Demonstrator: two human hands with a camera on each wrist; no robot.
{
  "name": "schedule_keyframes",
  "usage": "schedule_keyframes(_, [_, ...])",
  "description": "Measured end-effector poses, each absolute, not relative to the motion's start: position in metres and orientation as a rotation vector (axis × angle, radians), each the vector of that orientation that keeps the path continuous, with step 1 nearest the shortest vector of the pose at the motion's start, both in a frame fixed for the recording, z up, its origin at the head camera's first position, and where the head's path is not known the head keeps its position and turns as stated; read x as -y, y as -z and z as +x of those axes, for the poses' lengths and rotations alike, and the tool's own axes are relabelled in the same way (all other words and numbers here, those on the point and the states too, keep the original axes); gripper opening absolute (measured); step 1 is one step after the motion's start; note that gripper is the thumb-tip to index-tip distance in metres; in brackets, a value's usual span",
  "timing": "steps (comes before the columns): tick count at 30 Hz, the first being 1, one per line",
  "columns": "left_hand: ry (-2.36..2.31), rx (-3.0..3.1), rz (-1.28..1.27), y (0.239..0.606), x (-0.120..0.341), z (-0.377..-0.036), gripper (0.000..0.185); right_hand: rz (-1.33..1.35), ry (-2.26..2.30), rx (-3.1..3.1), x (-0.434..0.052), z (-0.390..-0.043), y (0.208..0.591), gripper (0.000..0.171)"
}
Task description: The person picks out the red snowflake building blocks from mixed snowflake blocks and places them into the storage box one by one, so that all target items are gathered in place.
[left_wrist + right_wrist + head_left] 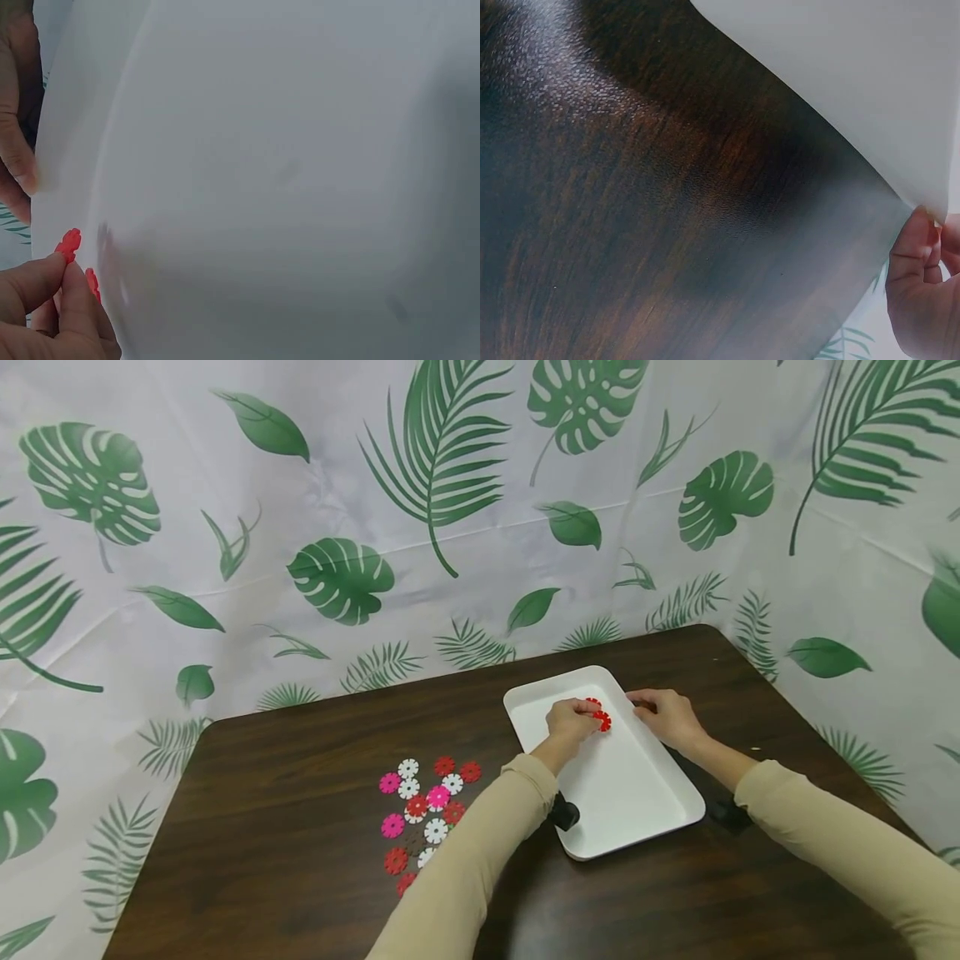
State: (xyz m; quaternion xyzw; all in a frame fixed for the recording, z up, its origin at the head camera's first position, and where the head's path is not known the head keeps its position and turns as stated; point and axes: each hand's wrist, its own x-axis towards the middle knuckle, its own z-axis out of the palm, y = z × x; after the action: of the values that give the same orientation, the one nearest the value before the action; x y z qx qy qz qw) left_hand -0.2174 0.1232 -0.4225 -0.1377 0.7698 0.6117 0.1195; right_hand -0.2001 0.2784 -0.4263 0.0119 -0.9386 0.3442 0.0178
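Note:
A white tray (622, 802) lies on the table, and my left hand (572, 720) is over its far part. Thumb and forefinger pinch a red notched plastic disc (70, 241), seen edge-on in the left wrist view. A second red disc (593, 702) shows just beyond the fingertips, by the tray's far right side; the left wrist view has part of it behind my fingers. My right hand (670, 717) pinches the tray's right rim near the far corner, thumb and fingertip meeting on the edge in the right wrist view.
Several notched discs, red, white (436, 831) and pink (392, 825), lie scattered and partly overlapping on the dark wooden table (285, 827), left of the tray. My left sleeve (472, 852) covers part of that group. A leaf-printed cloth (450, 593) hangs behind the table.

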Motion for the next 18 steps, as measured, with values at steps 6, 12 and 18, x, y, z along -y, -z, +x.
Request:
schedule_keyframes(6, [-1.736,-2.334,-0.341,0.431,-0.128,-0.221,0.014,0.069,-1.074,2.900,-0.279,-0.199,0.426,0.029])
schedule_keyframes(12, [-1.653,-2.459,-0.264,0.434,-0.129,-0.221,0.016,0.094,-1.081,2.885,-0.279,-0.199,0.428,0.029])
schedule_keyframes(18, [-1.594,-2.533,-0.210,0.433,-0.130,-0.220,0.016,0.079,-1.096,2.893,-0.281,-0.199,0.429,0.030])
